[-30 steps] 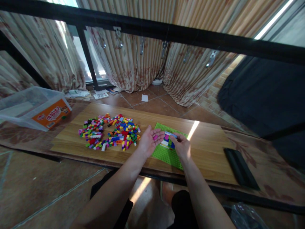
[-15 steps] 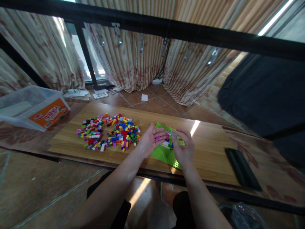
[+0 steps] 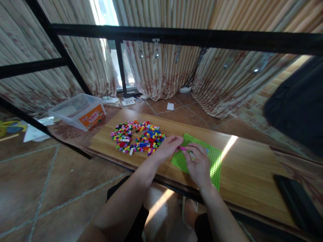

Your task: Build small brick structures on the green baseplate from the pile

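Note:
A small pink toy brick (image 3: 182, 148) sits between my two hands, above a green studded baseplate (image 3: 215, 161). My left hand (image 3: 168, 148) has its fingers curled at the brick's left end; whether its palm holds more pieces is hidden. My right hand (image 3: 199, 164) pinches the other end between thumb and fingers. Partly covered by the right hand, a few flat pieces in white, yellow and blue (image 3: 192, 156) show on the baseplate. Left of my left hand lies a wide pile of mixed coloured bricks (image 3: 151, 141) on the wooden tabletop (image 3: 242, 168).
A clear plastic bin (image 3: 75, 109) with an orange label stands past the table's left end. A black oblong object (image 3: 295, 198) lies at the right end. A black metal rail (image 3: 176, 34) crosses in front of striped curtains (image 3: 161, 74). Papers (image 3: 128, 101) lie beyond the table.
My left hand has gone from an open palm bearing pink pieces to curled fingers. My right hand has come over to the pink brick. The view has swung left.

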